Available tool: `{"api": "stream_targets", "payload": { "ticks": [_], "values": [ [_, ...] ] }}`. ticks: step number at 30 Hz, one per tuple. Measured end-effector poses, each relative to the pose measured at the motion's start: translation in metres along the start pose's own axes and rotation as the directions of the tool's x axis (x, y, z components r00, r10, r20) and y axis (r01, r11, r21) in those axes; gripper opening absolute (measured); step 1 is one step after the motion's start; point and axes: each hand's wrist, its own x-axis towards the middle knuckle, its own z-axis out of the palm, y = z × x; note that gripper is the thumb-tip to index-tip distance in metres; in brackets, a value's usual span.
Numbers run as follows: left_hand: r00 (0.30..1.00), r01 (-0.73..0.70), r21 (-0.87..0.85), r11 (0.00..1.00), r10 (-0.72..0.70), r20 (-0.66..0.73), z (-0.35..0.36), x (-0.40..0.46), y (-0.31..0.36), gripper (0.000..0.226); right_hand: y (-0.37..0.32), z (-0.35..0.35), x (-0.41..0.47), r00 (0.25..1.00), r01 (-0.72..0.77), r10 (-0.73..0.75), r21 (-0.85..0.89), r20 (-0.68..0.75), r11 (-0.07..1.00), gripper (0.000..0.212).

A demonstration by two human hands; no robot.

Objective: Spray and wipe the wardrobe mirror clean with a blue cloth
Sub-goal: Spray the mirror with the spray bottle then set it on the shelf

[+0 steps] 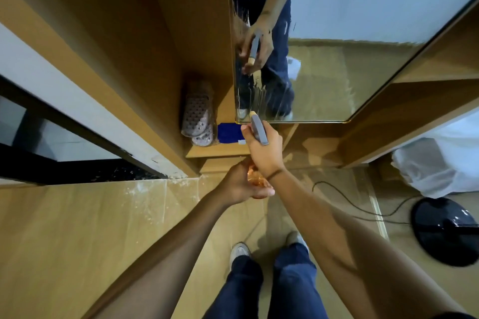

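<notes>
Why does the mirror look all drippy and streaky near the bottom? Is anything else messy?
The mirror has wet streaks running down its lower left part, near the spray bottle nozzle that the right hand holds. White dust or crumbs are scattered on the floor by the wall corner. The blue cloth lies unused on the shelf.

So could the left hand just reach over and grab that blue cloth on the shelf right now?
Probably not straight away. The left hand is wrapped around the orange bottle, so it is occupied. The blue cloth lies uncovered on the shelf beside the slippers, with nothing blocking the path.
</notes>
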Motion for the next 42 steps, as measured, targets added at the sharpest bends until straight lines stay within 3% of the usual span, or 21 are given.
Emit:
{"api": "stream_targets", "payload": {
  "ticks": [4,6,8,10,12,17,24,37,42],
  "values": [
    [0.998,0.046,-0.017,0.999,-0.046,0.054,0.001,0.004,-0.012,0.062,0.014,0.006,0.001,0.999,-0.033,0.032,-0.020,-0.037,0.999,0.013],
    [0.995,0.002,-0.047,0.999,0.002,0.095,0.003,0.002,-0.013,0.053,0.019,0.008,0.002,0.995,-0.063,0.057,-0.080,-0.077,0.995,0.016],
    [0.997,-0.032,0.032,0.999,0.029,0.078,0.007,0.003,-0.013,0.041,0.023,0.010,0.001,0.992,-0.089,0.075,-0.141,-0.106,0.986,0.020],
    [0.993,0.020,0.119,0.993,-0.033,0.110,0.008,0.001,-0.015,0.047,0.026,0.011,-0.002,0.988,-0.113,0.094,-0.157,-0.122,0.981,0.020],
    [0.994,0.081,0.009,0.997,-0.081,0.070,0.011,0.001,-0.016,0.055,0.028,0.010,-0.004,0.984,-0.132,0.112,-0.147,-0.137,0.980,0.019],
    [0.991,0.068,-0.053,0.996,-0.061,0.123,0.014,0.001,-0.007,0.044,0.029,0.000,-0.003,0.986,-0.135,0.126,-0.076,-0.113,0.988,0.015],
    [0.988,-0.024,0.073,0.997,0.012,0.156,0.026,0.016,0.004,0.038,0.029,-0.022,0.001,0.958,-0.173,0.160,-0.034,-0.238,0.984,0.021],
    [0.982,-0.099,0.217,0.971,0.060,0.179,0.053,0.029,0.018,0.042,0.033,-0.060,0.003,0.965,-0.149,0.152,0.028,-0.212,0.988,0.018],
    [0.978,-0.113,0.250,0.962,0.064,0.197,0.066,0.039,0.018,0.042,0.034,-0.074,0.007,0.940,-0.196,0.190,0.007,-0.283,0.981,0.019]
  ]
}}
